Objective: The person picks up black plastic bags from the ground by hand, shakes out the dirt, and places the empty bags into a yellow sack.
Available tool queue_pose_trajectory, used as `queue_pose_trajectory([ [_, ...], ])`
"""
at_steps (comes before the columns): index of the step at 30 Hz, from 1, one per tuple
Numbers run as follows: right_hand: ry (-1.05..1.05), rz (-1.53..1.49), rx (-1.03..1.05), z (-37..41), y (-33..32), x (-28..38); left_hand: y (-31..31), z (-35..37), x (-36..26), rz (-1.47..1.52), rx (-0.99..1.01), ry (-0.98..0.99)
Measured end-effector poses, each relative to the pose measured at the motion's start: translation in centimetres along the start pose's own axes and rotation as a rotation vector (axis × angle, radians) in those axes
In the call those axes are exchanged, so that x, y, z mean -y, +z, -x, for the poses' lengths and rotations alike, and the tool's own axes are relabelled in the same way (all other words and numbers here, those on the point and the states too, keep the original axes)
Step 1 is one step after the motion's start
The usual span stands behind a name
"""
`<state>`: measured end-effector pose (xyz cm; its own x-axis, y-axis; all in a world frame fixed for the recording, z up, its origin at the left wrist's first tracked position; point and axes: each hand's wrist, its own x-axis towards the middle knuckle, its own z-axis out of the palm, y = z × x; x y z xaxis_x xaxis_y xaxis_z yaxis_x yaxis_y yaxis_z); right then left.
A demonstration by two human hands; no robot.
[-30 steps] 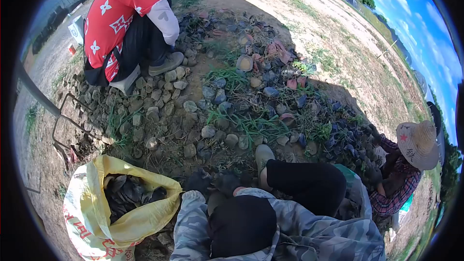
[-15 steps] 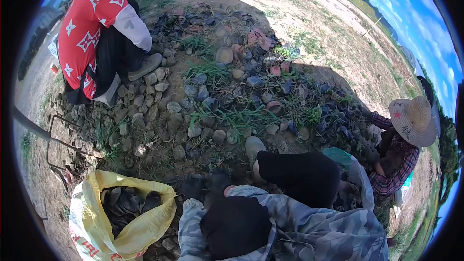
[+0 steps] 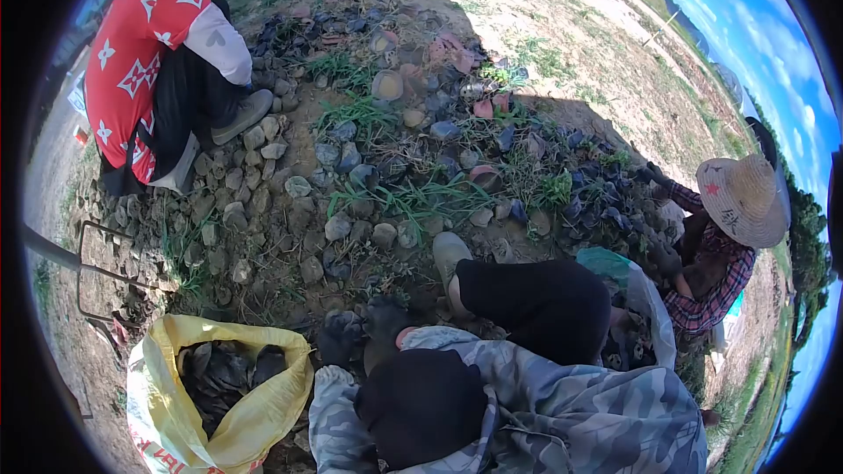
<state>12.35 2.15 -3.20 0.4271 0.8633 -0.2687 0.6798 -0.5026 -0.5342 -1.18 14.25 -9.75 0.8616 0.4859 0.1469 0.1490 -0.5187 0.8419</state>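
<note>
Fingers dark-gloved, left hand beside yellow sack, right hand at soil

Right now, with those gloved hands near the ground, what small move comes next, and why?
Probably swing left to the yellow sack: the left hand and right hand sit low beside its open mouth, already holding dark pieces.

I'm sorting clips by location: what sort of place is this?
Outdoors, probably open farmland or a field edge. The ground is bare dirt under a blue sky, a heap of stones lies among grass tufts, and people crouch beside a yellow sack.
</note>
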Motion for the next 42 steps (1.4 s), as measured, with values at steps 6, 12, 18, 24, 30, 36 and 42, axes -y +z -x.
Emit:
queue_pose_trajectory([
  [6,0.028,0.014,-0.006,0.4,-0.2,0.3,0.8,-0.3,2.2,-0.269,0.013,0.175],
  [12,-0.031,0.015,-0.108,0.1,1.3,-0.4,-0.2,-0.6,0.6,0.109,0.058,-0.267],
  [18,-0.065,0.079,-0.174,0.6,1.1,-0.3,-1.6,-0.8,-2.1,0.394,0.074,-0.399],
  [24,-0.013,-0.169,-0.132,0.6,1.4,-0.7,-1.8,0.3,-3.4,0.422,0.073,-0.471],
  [30,0.032,-0.145,-0.122,1.6,1.3,-0.6,-1.0,1.0,-1.6,0.028,0.067,-0.252],
  [36,0.073,-0.098,-0.152,1.8,1.0,0.4,2.2,1.4,3.5,0.150,0.036,-0.117],
  [42,-0.032,-0.098,-0.192,1.1,2.5,-1.4,0.0,1.2,-2.4,-0.251,-0.123,-0.138],
])
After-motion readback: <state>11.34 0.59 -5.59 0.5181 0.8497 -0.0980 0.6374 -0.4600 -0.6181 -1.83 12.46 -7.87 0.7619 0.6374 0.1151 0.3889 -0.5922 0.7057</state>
